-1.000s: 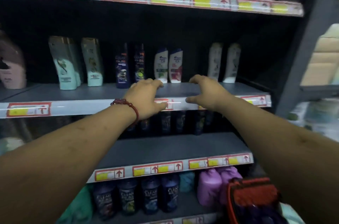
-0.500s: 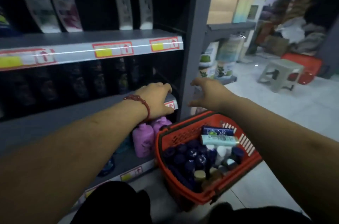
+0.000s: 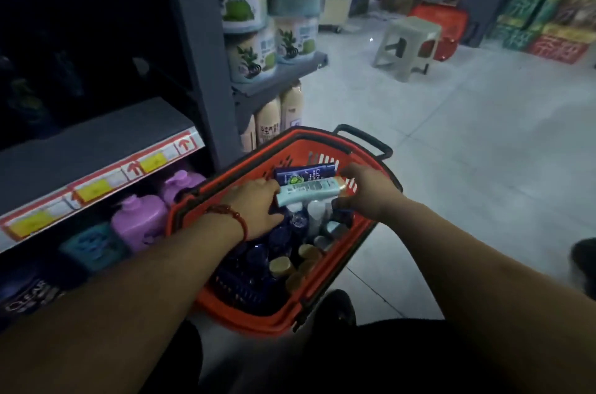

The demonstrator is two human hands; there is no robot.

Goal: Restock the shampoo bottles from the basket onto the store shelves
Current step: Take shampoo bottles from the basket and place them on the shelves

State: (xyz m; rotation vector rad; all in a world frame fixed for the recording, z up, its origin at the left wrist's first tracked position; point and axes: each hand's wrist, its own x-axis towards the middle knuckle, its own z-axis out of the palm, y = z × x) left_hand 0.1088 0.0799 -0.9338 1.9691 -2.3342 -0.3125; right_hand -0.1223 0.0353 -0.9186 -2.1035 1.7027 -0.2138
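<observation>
In the basket [image 3: 254, 324], two lying bottles [image 3: 308, 193] are set crosswise between the fingers of the left hand [image 3: 254, 210] and right hand [image 3: 367, 193], on upright bottles [image 3: 280, 265] packed beneath them. Shelves [image 3: 80, 145] are found left of the left fingers, a stool [image 3: 409, 31] well beyond the right.

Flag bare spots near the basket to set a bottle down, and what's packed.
Free: the front of the grey shelf board, behind the price strip and left of the upright post; the floor tiles between the red basket and the stool.
Crowded: the basket, packed with bottles; the bottom shelf, with purple bottles.
</observation>
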